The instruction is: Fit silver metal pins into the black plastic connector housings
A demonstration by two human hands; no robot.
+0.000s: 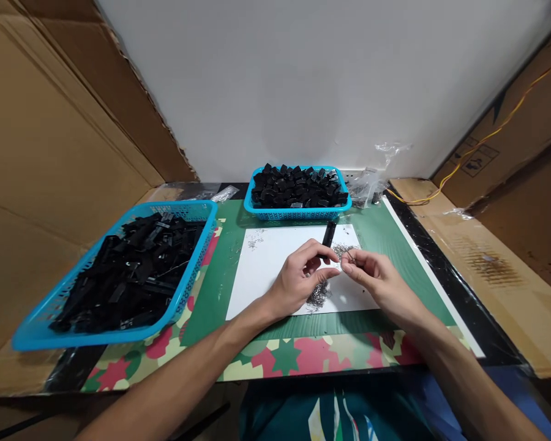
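1. Cardboard panels (50,122) flank the scene, brown, creased and ragged-edged, well to either side of the white sheet; both are cut off by the frame.
2. Here's the tabletop (430,248), glossy black, and under the white sheet a green mat (390,229) over patterned covering.
3. Left of the sheet sits the big basket (199,211), blue perforated plastic, heaped with long black pieces (138,263), too jumbled to separate.
4. And the white sheet (261,275) itself, smooth and flat, partly covered by both hands.
5. Just beyond its far edge, the smaller basket (298,214), matching blue, piled with short, blocky black pieces (298,187).
6. Over the sheet's middle, the left hand (303,269): thumb and forefinger curve together, a slim gap at the tips. The other fingers are mostly hidden.
7. Facing it over the sheet's right part, the right hand (370,269): thumb and forefinger pinched on what looks like a thin metal bit (351,257), barely visible.
8. A black strip (330,233) crosses the sheet's far edge, passing behind the left forefinger; gripped or merely behind, I can't tell.
9. Tiny silvery metal pieces (319,297) lie in loose heaps on the sheet, partly masked by the hands.
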